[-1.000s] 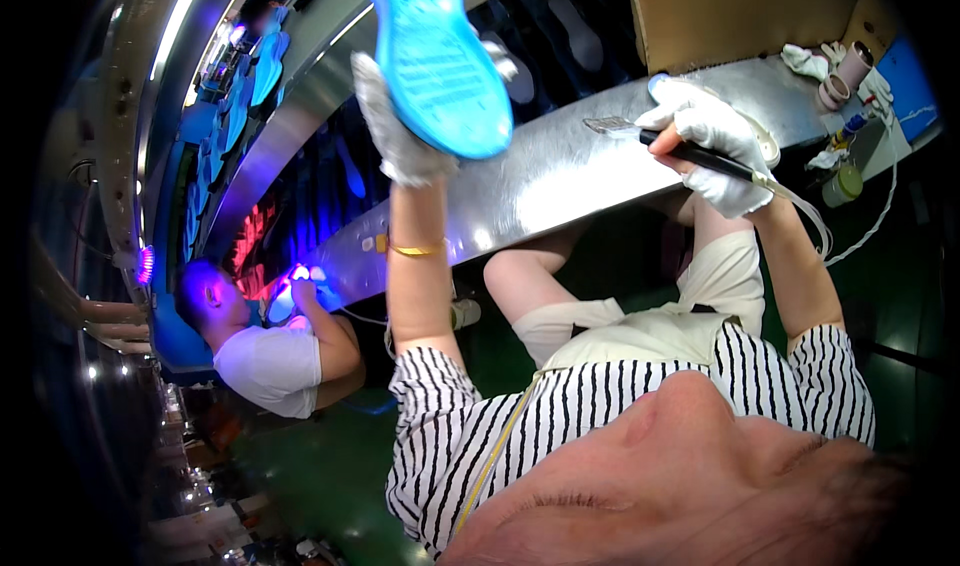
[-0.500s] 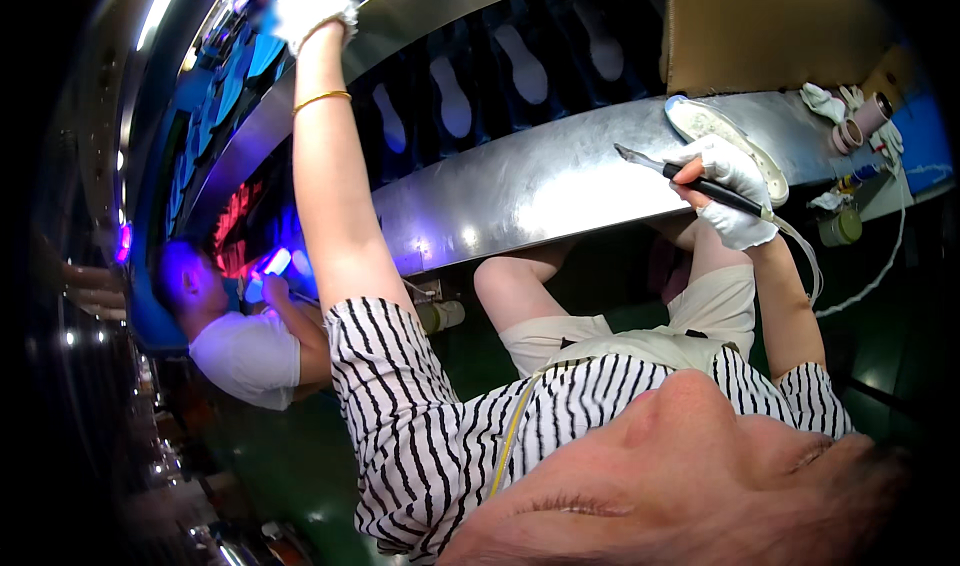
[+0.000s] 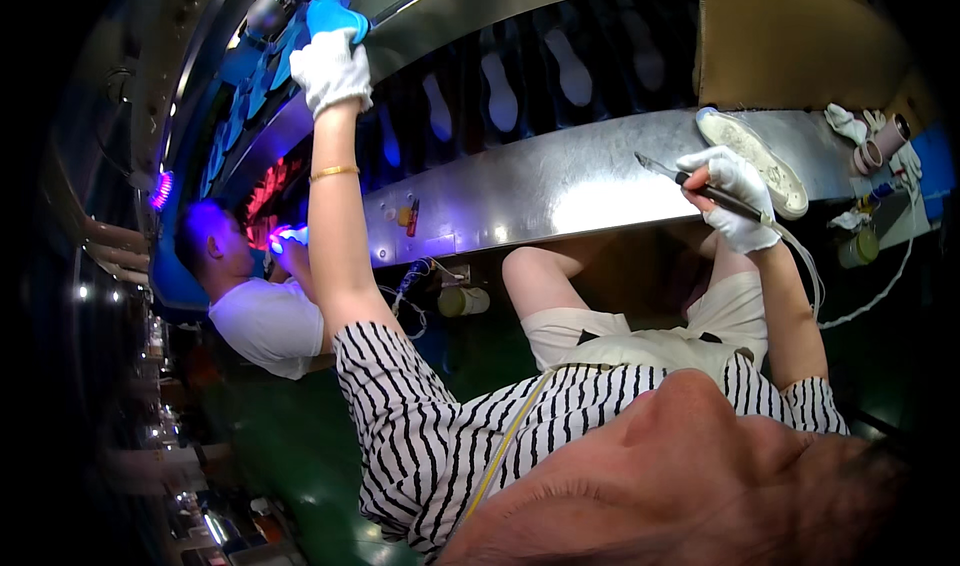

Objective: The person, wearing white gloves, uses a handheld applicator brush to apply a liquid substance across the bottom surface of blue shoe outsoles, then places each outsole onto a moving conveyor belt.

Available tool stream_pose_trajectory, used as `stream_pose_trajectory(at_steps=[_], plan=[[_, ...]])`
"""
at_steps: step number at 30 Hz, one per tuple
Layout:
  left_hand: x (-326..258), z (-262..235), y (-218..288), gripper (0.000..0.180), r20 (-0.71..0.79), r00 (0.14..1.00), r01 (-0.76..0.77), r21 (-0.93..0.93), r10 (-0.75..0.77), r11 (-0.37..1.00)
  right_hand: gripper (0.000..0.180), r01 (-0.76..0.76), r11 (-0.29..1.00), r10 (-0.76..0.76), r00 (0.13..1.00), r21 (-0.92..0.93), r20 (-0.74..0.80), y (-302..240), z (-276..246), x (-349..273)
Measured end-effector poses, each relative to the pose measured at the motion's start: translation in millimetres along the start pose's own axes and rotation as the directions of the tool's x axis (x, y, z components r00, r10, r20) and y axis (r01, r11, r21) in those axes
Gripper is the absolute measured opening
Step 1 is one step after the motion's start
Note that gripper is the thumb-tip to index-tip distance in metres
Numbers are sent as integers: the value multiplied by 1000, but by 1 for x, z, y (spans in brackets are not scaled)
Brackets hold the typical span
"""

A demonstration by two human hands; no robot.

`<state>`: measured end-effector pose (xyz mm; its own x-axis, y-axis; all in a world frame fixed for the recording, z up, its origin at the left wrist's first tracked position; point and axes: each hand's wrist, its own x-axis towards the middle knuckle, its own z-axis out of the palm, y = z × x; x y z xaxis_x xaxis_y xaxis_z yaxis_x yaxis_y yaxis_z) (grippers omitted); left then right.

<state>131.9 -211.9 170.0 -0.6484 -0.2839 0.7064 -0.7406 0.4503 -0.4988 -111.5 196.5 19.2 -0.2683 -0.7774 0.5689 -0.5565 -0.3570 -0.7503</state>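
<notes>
My left hand (image 3: 333, 73), in a white knitted glove, reaches far forward at the upper left. It is closed on a blue shoe-shaped piece (image 3: 336, 18), whose far end is blurred. In a white glove with some bare fingertips, my right hand (image 3: 730, 194) grips a corded hand tool (image 3: 721, 198) with a black handle and a narrow metal tip. That tip points left, above the metal ledge. A whitish shoe sole (image 3: 765, 163) with a blue end lies on the ledge, just beyond my right hand.
Several pale soles (image 3: 500, 91) sit in a dark row behind the metal ledge (image 3: 500, 191). A cardboard sheet (image 3: 800, 41) stands at the far right. Rolls (image 3: 882, 144) and a pale cord (image 3: 905, 251) are at the right. At the left, a person (image 3: 262, 311) works under purple light.
My left hand has drawn back a little, and the blue piece in it now shows clearly. My right hand holds the tool in nearly the same pose. The view has shifted slightly.
</notes>
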Motion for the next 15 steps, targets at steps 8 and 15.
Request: stream_pose_trajectory(at_steps=[8,15], plan=[[-52,-90,36,21,-89,724,-51,-996,-684,76,18,-50,998,51,998,39,-23,6,-8,-18],[-90,-124,67,57,328,882,-162,-462,-338,-872,20,-252,934,289,950,254,-121,18,1,-29]])
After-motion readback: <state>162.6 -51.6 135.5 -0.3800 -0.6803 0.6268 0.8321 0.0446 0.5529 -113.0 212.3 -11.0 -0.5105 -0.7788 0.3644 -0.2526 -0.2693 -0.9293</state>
